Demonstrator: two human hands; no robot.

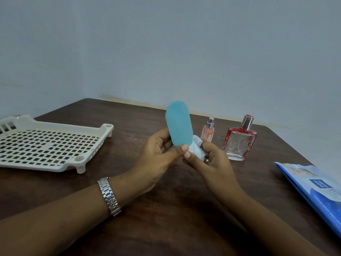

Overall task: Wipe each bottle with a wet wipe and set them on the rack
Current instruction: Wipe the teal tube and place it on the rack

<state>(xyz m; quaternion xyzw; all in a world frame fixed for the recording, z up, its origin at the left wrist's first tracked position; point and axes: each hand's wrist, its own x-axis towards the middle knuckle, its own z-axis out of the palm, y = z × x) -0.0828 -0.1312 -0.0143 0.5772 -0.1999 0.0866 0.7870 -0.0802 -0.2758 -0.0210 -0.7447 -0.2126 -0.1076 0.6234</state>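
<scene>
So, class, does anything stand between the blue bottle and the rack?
Nothing visible: only bare table separates the blue bottle from the rack to its left. The pink bottle and red bottle stand on its right.

Matt, frosted plastic blue bottle (178,124); soft white cloth-like wipe (198,151) at its 5 o'clock. At 3 o'clock, 2 glossy pieces, small glass bottle (207,133) and square glass bottle (239,143), with shiny metal sprayers. Cream smooth-plastic rack (46,145) at 9 o'clock; dark wood-grain table (166,209); polished metal-link watch (109,196).

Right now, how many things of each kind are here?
Bottles: 3 (frosted blue plastic bottle, small pink spray bottle, red-edged clear glass bottle)
Racks: 1 (cream perforated plastic rack)
Wipes: 1 (crumpled white wet wipe)
Packs: 1 (blue wipes pack)
Watches: 1 (silver metal wristwatch)
Total: 7
</scene>
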